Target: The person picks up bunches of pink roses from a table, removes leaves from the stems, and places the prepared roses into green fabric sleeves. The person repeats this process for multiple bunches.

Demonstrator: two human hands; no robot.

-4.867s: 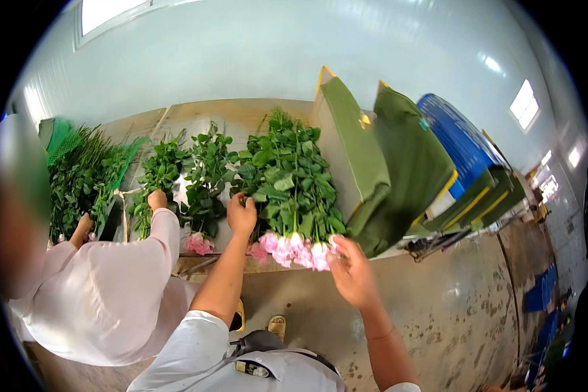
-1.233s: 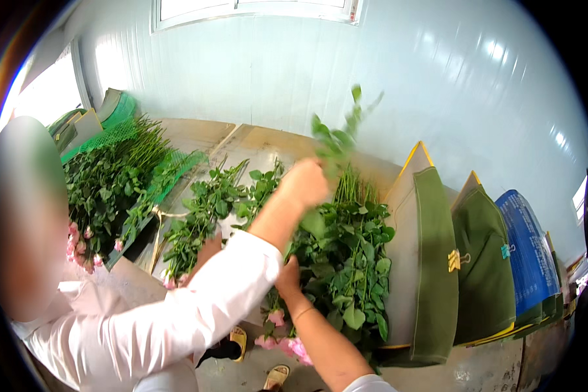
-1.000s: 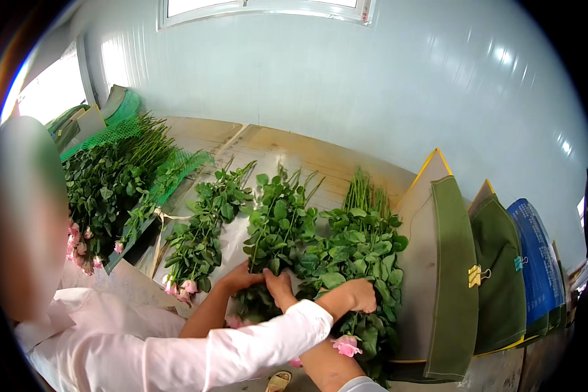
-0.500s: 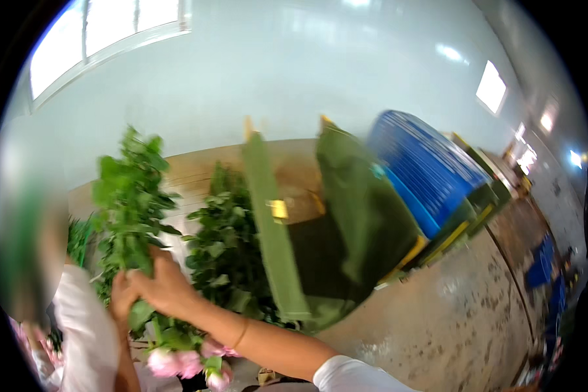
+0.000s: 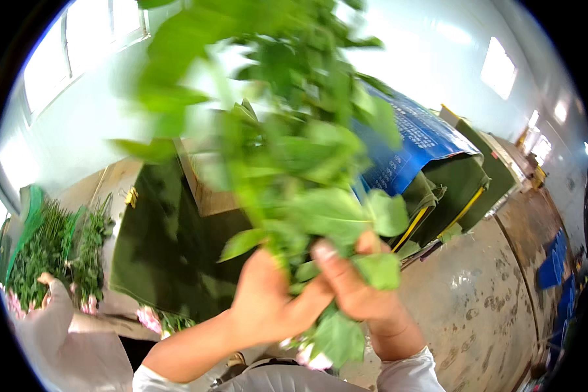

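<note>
A bunch of leafy green stems (image 5: 320, 212) rises close in front of me, its upper leaves smeared by motion. The pink blooms (image 5: 313, 358) hang head down below my wrists, mostly hidden by leaves. My left hand (image 5: 264, 294) is closed round the stems from the left. From the right, my right hand (image 5: 362, 287) grips the same bunch, its thumb pressed against the leaves. Both hands are close together. Behind the bunch stands a dark green cloth sheet (image 5: 170, 248), part of an open-topped bay.
Blue printed boards (image 5: 405, 157) and more green cloth panels with yellow edges (image 5: 460, 196) stand to the right. At the left, a co-worker's hand (image 5: 46, 287) reaches to flower bunches (image 5: 42, 248) by green netting. Blue containers (image 5: 552, 261) stand far right on the stained floor (image 5: 467, 287).
Both hands have brought the leafy bunch from the left to the middle, closer and higher before me. More of the co-worker and the bunches at the left now shows.
</note>
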